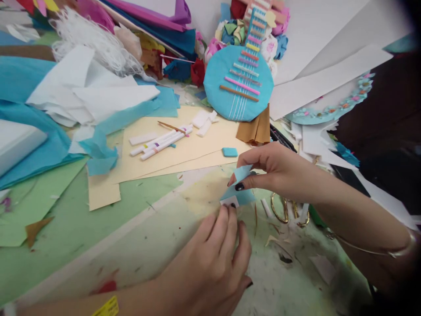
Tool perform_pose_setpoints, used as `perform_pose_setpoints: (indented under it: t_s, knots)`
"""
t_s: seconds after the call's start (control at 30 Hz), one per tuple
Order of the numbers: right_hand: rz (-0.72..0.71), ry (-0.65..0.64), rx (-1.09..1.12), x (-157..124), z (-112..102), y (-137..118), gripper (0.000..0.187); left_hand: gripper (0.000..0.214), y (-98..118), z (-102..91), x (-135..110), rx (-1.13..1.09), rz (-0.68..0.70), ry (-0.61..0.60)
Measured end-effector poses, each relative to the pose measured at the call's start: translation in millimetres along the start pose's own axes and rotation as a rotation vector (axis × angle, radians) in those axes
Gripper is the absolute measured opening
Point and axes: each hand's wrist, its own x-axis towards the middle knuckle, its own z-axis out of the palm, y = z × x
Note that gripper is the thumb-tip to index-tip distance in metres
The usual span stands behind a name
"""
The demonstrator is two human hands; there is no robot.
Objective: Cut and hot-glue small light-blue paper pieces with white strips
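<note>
My left hand (213,250) rests on the table, its fingertips pressing down a small white card piece (227,201). A light blue piece of paper (246,197) lies under and beside that card. My right hand (263,166) pinches the raised end of the blue paper between thumb and fingers, just above the left fingertips. Close to the right fingers sits a small blue wrapped rectangle (229,152). How the paper is fixed to the card, if at all, I cannot tell.
Behind stands a blue paper guitar (238,83). Several white markers (164,142) lie on cream card (184,162). Gold-handled scissors (279,208) are under my right wrist. Blue crepe paper (101,151), white sheets (95,96) and white string (92,41) heap up at left.
</note>
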Motion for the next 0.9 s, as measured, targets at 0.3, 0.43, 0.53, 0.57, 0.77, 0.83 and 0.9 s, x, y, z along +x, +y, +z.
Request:
perform_pose_setpoints:
  t_s: [0.3,0.43,0.53,0.57,0.77,0.83,0.9]
  knots:
    - [-0.013,-0.056,-0.037,-14.6,-1.5,-2.7,0.008,0.057,1.4,-0.3,-0.1,0.001,-0.018,0.002]
    - [-0.006,-0.056,-0.007,-21.1,0.2,-2.0,0.009,0.056,1.2,-0.4,-0.6,0.0,-0.015,-0.014]
    - [-0.01,-0.042,0.04,-27.0,3.9,-1.7,0.009,0.057,0.8,-0.8,-0.6,0.001,-0.004,-0.019]
    - [-0.012,-0.038,0.051,-29.2,5.4,-1.5,0.01,0.057,0.7,-1.0,-0.5,0.004,-0.002,-0.015]
    - [-0.053,0.0,0.025,-41.7,13.6,0.9,0.014,0.057,1.3,0.0,-1.0,0.032,-0.016,0.023]
    - [-0.085,-0.024,0.006,-44.3,15.3,1.6,0.014,0.057,1.6,0.7,-1.5,0.035,-0.016,0.025]
    - [-0.108,-0.056,-0.03,-45.9,16.8,2.3,0.014,0.057,1.8,1.3,-1.9,0.038,-0.017,0.032]
